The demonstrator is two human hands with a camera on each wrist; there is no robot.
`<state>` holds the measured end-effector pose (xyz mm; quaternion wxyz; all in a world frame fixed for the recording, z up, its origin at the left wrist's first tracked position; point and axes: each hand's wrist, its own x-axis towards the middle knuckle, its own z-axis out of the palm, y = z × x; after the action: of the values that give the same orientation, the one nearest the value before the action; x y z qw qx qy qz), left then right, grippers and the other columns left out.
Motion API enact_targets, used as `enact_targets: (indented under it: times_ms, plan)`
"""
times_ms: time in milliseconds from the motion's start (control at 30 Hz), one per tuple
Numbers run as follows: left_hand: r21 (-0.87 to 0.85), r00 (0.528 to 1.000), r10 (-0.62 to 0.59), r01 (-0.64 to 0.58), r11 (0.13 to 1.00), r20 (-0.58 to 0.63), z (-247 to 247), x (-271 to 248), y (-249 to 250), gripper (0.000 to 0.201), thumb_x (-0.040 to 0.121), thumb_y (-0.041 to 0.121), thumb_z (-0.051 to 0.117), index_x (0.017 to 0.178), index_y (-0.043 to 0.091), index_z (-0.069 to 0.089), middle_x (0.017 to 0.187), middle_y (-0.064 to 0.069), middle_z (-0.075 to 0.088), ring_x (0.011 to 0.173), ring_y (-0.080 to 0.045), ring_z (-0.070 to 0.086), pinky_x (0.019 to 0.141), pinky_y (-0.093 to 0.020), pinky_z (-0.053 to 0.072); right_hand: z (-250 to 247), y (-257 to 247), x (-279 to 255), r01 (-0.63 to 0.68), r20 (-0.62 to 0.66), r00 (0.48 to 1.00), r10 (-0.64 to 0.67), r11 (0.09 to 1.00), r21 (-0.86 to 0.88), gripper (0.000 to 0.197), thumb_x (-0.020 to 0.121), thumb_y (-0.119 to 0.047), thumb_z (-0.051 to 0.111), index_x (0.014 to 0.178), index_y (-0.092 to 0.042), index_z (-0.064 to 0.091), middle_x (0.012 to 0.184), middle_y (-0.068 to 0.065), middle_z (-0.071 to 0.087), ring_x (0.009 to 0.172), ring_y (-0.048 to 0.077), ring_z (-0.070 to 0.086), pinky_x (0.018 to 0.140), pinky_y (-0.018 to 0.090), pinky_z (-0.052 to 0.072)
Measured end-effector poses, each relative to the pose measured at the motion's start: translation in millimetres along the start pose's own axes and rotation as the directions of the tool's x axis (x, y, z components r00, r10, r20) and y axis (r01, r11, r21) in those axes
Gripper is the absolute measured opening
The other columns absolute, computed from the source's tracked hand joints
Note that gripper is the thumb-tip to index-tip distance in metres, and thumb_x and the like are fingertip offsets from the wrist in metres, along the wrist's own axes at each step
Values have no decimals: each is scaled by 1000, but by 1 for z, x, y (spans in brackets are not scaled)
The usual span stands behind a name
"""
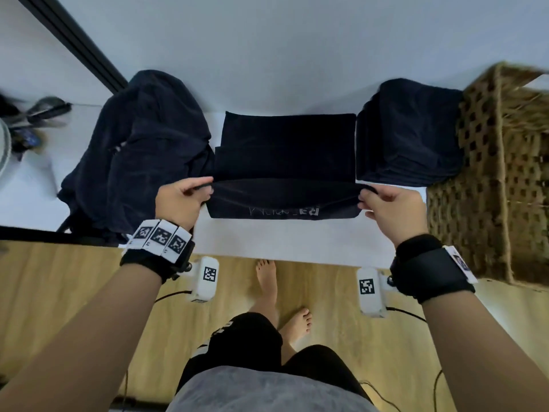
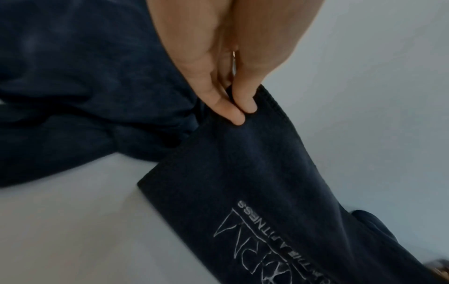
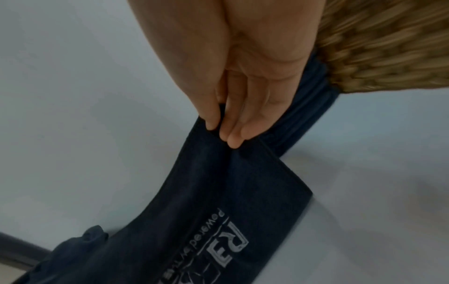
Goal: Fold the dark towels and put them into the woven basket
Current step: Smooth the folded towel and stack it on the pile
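Observation:
A dark towel [image 1: 285,150] with a pale printed logo lies across the middle of the white table [image 1: 285,239]. Its near edge is lifted off the table. My left hand [image 1: 190,191] pinches that edge's left corner between thumb and fingers, and the left wrist view shows the same towel [image 2: 267,173] held under the fingertips [image 2: 233,113]. My right hand [image 1: 374,197] pinches the right corner, seen close in the right wrist view on the towel [image 3: 218,192]. The woven basket [image 1: 499,173] stands at the table's right end.
A heap of unfolded dark towels [image 1: 139,150] lies left of the held towel. A stack of folded dark towels [image 1: 410,132] sits between it and the basket. Some grey objects [image 1: 35,120] lie at the far left. My bare feet stand on the wooden floor [image 1: 74,292] below the table edge.

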<state>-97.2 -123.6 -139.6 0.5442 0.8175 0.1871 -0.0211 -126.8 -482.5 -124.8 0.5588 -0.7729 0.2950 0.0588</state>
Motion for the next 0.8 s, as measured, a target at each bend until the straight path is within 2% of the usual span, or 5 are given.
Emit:
enact_targets:
  times_ms: [100,267,367,467,800]
  plan:
    - [36,999,20,-19,999,-40,17,36,22,15,90,14,66,92,27,74,71,1,72,68,-13,70,76,-25,56,13,-28,23,139,-52,987,-149,976,-167,17,91,-23,64,77,-30,72,72,-7,73,74,12,73,88,41,57]
    - [271,992,114,-93,958,-62,47,104,55,15,93,25,63,97,15,72,61,3,67,49,5,60,68,-2,44,32,-73,71,208,-59,959,-276,834,-512,25,96,-28,54,102,-11,72,89,13,71,85,30,68,84,35,54]
    - [380,988,144,-116,918,-46,60,148,68,22,93,28,62,102,11,73,89,-11,74,77,-18,70,90,-26,51,50,-91,108,162,-48,961,-273,695,-701,25,98,-25,50,99,-5,66,94,19,66,87,37,63,70,32,45]
    - [543,990,139,-106,833,-20,74,182,71,26,93,30,62,108,11,74,104,-13,73,100,-31,65,91,-26,44,70,-99,147,103,3,986,-169,588,-802,24,100,-19,47,105,-2,63,110,22,61,96,39,62,69,34,42]
    - [694,981,-149,22,720,124,102,229,54,25,89,26,68,107,11,75,107,-12,73,100,-31,66,84,-28,48,108,-98,208,80,93,994,51,221,-972,35,94,3,43,127,4,55,134,23,48,124,38,47,90,44,48]
